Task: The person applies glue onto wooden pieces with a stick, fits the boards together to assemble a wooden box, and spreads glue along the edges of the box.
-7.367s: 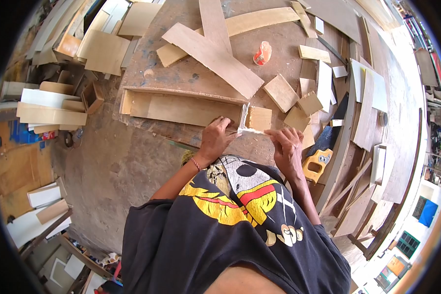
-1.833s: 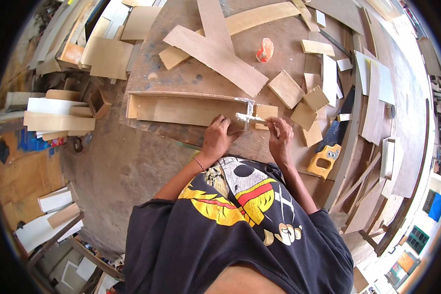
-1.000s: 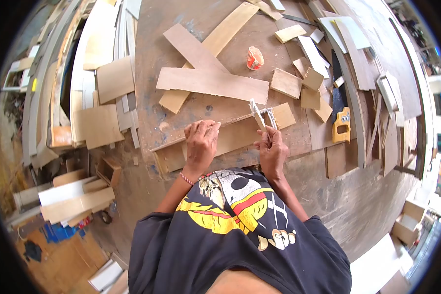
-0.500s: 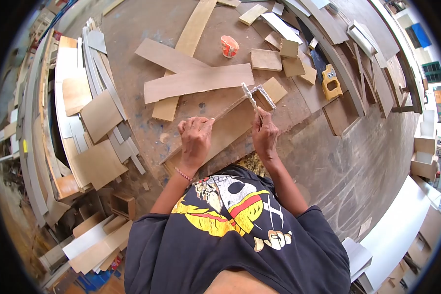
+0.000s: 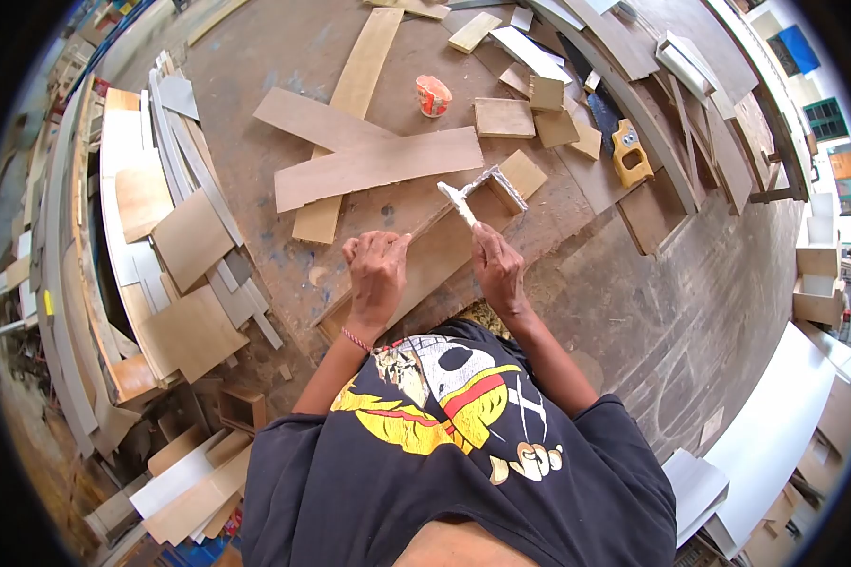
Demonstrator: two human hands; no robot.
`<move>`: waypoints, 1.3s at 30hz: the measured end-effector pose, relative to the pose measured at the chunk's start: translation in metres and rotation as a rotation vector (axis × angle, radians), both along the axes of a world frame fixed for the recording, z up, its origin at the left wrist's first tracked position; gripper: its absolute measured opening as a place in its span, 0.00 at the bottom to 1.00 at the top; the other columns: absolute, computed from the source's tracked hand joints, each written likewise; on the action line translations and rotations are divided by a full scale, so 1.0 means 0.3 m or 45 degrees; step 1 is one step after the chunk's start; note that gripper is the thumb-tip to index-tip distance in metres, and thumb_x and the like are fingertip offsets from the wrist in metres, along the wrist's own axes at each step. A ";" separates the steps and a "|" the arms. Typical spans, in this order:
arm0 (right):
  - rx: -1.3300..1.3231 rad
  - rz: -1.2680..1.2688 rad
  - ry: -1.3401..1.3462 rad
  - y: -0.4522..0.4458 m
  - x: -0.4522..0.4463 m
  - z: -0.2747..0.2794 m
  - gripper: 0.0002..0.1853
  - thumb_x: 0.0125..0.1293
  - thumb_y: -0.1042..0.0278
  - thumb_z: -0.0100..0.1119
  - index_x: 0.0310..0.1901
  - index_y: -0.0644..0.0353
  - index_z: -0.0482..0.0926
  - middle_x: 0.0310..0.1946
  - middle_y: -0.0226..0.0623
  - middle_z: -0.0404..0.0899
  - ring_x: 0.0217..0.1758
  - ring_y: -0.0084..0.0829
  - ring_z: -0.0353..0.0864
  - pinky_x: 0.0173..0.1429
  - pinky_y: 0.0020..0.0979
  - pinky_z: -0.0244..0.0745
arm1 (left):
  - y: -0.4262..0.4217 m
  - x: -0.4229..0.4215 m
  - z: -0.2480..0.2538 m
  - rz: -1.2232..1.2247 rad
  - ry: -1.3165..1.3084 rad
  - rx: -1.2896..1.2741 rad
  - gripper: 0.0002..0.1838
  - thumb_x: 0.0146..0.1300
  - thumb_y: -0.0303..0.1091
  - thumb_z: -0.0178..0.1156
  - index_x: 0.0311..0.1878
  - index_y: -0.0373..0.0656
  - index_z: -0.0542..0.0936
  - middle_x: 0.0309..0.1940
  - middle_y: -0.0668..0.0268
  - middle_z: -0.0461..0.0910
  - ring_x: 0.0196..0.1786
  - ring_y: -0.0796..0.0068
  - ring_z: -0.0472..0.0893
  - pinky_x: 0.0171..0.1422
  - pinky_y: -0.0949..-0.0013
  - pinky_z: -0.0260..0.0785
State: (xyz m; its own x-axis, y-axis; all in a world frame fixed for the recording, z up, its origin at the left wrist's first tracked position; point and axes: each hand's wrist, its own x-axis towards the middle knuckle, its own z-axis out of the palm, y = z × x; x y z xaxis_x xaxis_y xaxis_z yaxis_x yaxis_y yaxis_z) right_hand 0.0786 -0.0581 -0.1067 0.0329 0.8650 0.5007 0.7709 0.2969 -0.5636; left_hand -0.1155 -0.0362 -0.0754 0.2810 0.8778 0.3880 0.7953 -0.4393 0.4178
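Note:
My left hand (image 5: 376, 276) is closed over the near-left side of a long, narrow wooden box (image 5: 433, 257), its fingertips hidden behind the edge. White paste that looks like glue coats the rim at the box's far right end. In my right hand (image 5: 499, 270), a thin stick smeared white (image 5: 457, 203) is pinched between thumb and fingers. Its tip points up and left, over the box's far long edge beside the white-coated end. An orange-and-white cup (image 5: 433, 96) with a torn-looking rim stands farther back on the worktable (image 5: 255, 57).
Flat boards (image 5: 378, 170) lie crossed behind the box. Wood blocks (image 5: 504, 118) and a yellow-handled handsaw (image 5: 631, 156) are at the back right. Stacked offcuts (image 5: 194, 236) fill the left side, with more boards (image 5: 184, 491) below. A white panel (image 5: 775, 435) leans at lower right.
My right hand has shifted left along the box, bringing the stick's tip from near the coated end onto the far long edge. My left hand stays in place on the box.

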 end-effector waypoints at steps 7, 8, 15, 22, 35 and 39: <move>-0.102 -0.190 0.202 0.042 0.023 0.016 0.11 0.60 0.79 0.56 0.45 0.62 0.75 0.37 0.48 0.80 0.36 0.45 0.82 0.37 0.36 0.77 | -0.004 -0.003 0.008 -0.003 -0.025 0.012 0.11 0.50 0.27 0.63 0.39 0.45 0.82 0.35 0.68 0.77 0.44 0.70 0.73 0.52 0.63 0.56; -0.122 -0.213 0.219 0.059 0.033 0.005 0.11 0.60 0.79 0.56 0.45 0.62 0.75 0.37 0.48 0.80 0.36 0.45 0.81 0.37 0.37 0.77 | -0.003 -0.004 0.013 0.017 -0.035 0.004 0.10 0.51 0.27 0.63 0.39 0.45 0.81 0.35 0.68 0.77 0.44 0.69 0.73 0.53 0.63 0.56; -0.185 -0.273 0.228 0.105 0.047 -0.011 0.09 0.62 0.77 0.54 0.44 0.63 0.74 0.35 0.48 0.80 0.35 0.46 0.81 0.37 0.38 0.75 | -0.021 -0.023 0.010 0.079 -0.038 -0.027 0.09 0.51 0.28 0.63 0.37 0.47 0.81 0.33 0.68 0.77 0.43 0.69 0.74 0.53 0.63 0.57; -0.147 -0.171 0.081 0.077 0.033 0.024 0.11 0.59 0.79 0.55 0.44 0.61 0.75 0.36 0.46 0.80 0.37 0.44 0.81 0.39 0.37 0.76 | -0.019 -0.026 0.006 0.060 -0.038 0.003 0.09 0.49 0.26 0.64 0.36 0.47 0.81 0.31 0.70 0.76 0.41 0.70 0.74 0.51 0.64 0.57; -0.148 -0.020 0.212 -0.031 -0.073 0.028 0.10 0.57 0.79 0.56 0.42 0.61 0.77 0.38 0.44 0.80 0.41 0.42 0.80 0.43 0.36 0.75 | -0.046 -0.042 0.011 0.129 -0.069 -0.032 0.09 0.51 0.29 0.64 0.38 0.46 0.81 0.34 0.69 0.77 0.43 0.70 0.73 0.53 0.64 0.56; -0.195 -0.137 0.244 0.003 -0.041 0.040 0.09 0.59 0.78 0.55 0.42 0.61 0.76 0.38 0.44 0.80 0.40 0.44 0.80 0.43 0.36 0.74 | -0.066 -0.065 0.023 0.177 -0.079 -0.064 0.09 0.52 0.31 0.63 0.38 0.46 0.81 0.35 0.69 0.77 0.44 0.71 0.73 0.53 0.63 0.55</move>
